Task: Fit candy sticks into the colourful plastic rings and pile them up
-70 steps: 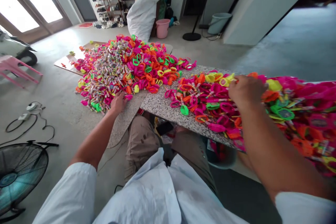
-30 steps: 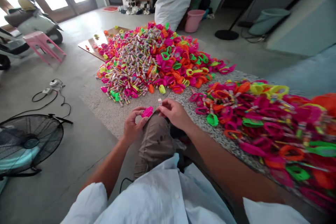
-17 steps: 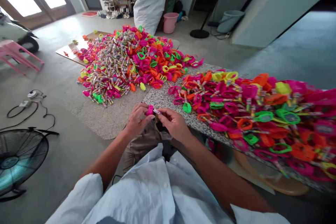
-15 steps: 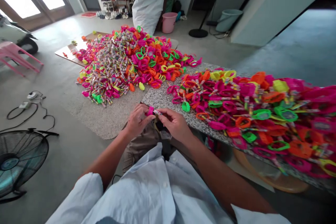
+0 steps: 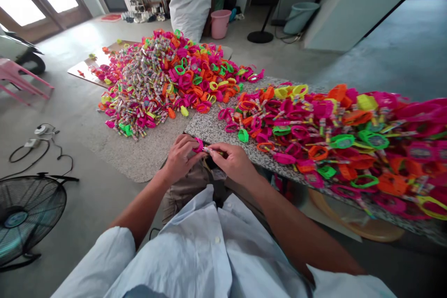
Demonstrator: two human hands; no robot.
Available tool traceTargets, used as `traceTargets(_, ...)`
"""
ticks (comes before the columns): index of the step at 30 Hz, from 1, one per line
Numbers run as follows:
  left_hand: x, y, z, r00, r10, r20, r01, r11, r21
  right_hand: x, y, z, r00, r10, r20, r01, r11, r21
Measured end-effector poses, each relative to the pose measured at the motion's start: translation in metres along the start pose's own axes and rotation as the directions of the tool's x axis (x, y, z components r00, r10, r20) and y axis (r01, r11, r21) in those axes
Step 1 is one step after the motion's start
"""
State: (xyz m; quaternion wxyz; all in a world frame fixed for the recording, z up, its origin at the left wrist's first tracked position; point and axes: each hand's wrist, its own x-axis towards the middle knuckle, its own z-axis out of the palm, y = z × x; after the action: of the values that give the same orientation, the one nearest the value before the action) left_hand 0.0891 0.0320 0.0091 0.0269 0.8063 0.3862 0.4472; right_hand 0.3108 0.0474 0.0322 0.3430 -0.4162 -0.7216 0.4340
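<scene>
Holding a small pink plastic piece [image 5: 199, 145] in the closed grip of our left hand [image 5: 179, 159], we press a thin candy stick [image 5: 209, 150] against it, pinched in our right hand [image 5: 232, 163], at the center of the frame just below the near edge of the granite worktop [image 5: 213, 131]. A heap of bright plastic rings [image 5: 335, 135] covers the worktop at the right, and a bigger pile of rings and sticks [image 5: 164, 79] lies at the upper left.

fan [image 5: 24, 216] left, slab [image 5: 213, 129] ahead, rings [image 5: 331, 135] on slab

The left hand [image 5: 179, 158] and right hand [image 5: 230, 162] together pinch a pink plastic piece [image 5: 199, 145] beside the granite slab [image 5: 213, 129].
</scene>
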Motion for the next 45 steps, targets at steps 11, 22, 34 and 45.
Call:
traceTargets(11, -0.003, -0.001, 0.0, 0.997, 0.033, 0.063, -0.04, 0.994, 0.104, 0.005, -0.014, -0.004, 0.998, 0.048, 0.05, -0.04, 0.987, -0.153)
traceTargets(22, -0.004, -0.009, 0.002, 0.976, 0.032, 0.215, -0.076, 0.977, 0.199, 0.004, -0.012, 0.002, 0.952, 0.266, 0.151, -0.271, 0.962, 0.017)
traceTargets(34, 0.01, -0.001, -0.003, 0.953, 0.023, 0.302, -0.092, 0.972, 0.217, 0.01, 0.014, 0.012, 0.936, 0.296, 0.19, -0.35, 0.839, 0.416)
traceTargets(45, 0.007, -0.004, 0.003, 0.972, -0.018, 0.235, -0.033, 0.976, 0.214, 0.011, 0.014, 0.005, 0.947, 0.279, 0.159, -0.314, 0.906, 0.285)
